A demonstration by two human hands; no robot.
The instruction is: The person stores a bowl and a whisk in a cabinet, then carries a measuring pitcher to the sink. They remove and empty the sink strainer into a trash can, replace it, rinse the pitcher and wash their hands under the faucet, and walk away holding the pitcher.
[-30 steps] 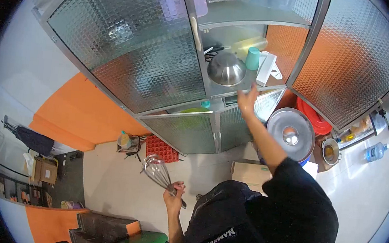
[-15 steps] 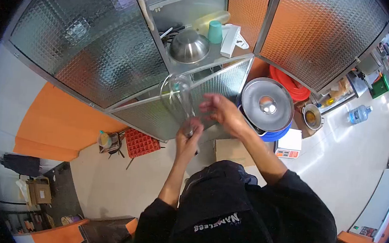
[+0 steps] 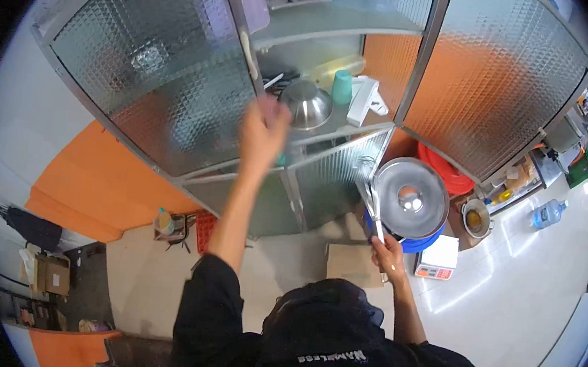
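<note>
My right hand (image 3: 390, 256) is closed around the handle of a wire whisk (image 3: 377, 219). The whisk points upward, its wire loops in front of the lower cabinet door (image 3: 338, 159) and beside a round metal lid (image 3: 413, 197). My left hand (image 3: 264, 135) is raised at the frame of the sliding glass door (image 3: 247, 50), close to an upturned metal bowl (image 3: 306, 104) on the shelf. Motion smears its fingers, so I cannot tell whether they touch the frame.
On the shelf, a green cup (image 3: 342, 87) and a white power strip (image 3: 362, 102) stand right of the bowl. A white scale (image 3: 437, 257), a cardboard box (image 3: 355, 264), a pot (image 3: 475, 218) and a water bottle (image 3: 548, 214) are lower down. An open glass door (image 3: 498, 89) projects at right.
The whisk has passed from my left hand to my right and moved rightward. My left hand has risen to the sliding door's edge. The view has shifted, showing more of the upper shelf.
</note>
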